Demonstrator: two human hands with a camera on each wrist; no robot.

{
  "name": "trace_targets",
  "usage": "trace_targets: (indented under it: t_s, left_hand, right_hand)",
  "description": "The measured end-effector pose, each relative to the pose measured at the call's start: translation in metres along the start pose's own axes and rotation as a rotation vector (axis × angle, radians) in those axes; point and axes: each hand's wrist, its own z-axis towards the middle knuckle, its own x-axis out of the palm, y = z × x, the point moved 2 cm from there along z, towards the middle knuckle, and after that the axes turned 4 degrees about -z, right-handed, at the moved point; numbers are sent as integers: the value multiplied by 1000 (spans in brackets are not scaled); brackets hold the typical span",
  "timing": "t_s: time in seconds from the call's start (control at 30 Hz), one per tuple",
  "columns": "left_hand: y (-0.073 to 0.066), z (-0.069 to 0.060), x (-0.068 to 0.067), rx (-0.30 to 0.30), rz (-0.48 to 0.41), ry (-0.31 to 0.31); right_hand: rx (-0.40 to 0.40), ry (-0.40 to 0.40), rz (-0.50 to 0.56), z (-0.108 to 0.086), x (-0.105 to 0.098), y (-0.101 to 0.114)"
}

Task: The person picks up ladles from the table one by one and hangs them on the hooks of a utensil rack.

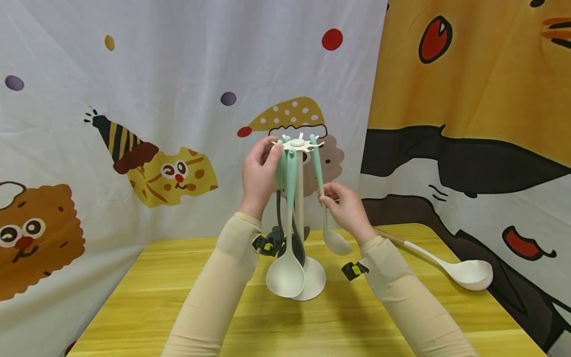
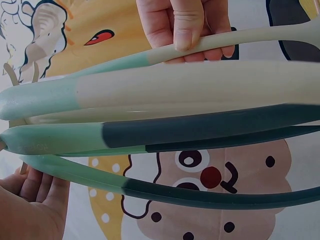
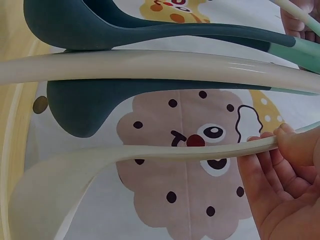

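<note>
A cream utensil rack [image 1: 298,144] stands upright on the table, a ring of hooks at its top. My left hand [image 1: 260,173] grips the left side of that top, thumb and fingers close to the mint handle ends. With thumb and fingertips, my right hand [image 1: 345,206] pinches the cream shaft of a mint-handled spoon [image 1: 336,243], just below the handle. This spoon's upper end is at a right-hand hook; whether it bears on the hook is unclear. A cream ladle [image 1: 285,277] hangs in front. Several dark utensils [image 3: 75,107] with mint handles hang behind it, partly hidden.
A white ladle [image 1: 468,274] with a wooden handle lies on the right of the yellow wood-grain table [image 1: 178,297]. Curtains [image 1: 178,74] with cartoon prints hang behind and to the right. The rack's round base [image 1: 315,280] is partly covered by the cream ladle.
</note>
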Motion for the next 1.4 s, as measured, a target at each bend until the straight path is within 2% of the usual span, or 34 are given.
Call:
trace_targets:
  t_s: [0.7, 1.0, 1.17, 1.4]
  left_hand:
    - [0, 0, 0, 4, -1, 1]
    - [1, 1, 0, -4, 3, -8]
    - [0, 0, 0, -13, 5, -12]
    - [0, 1, 0, -13, 4, -11]
  right_hand:
    - [20, 67, 37, -2, 4, 0]
    - [40, 119, 62, -3, 4, -8]
    - [14, 152, 87, -6, 3, -12]
    - [-55, 210, 29, -12, 2, -19]
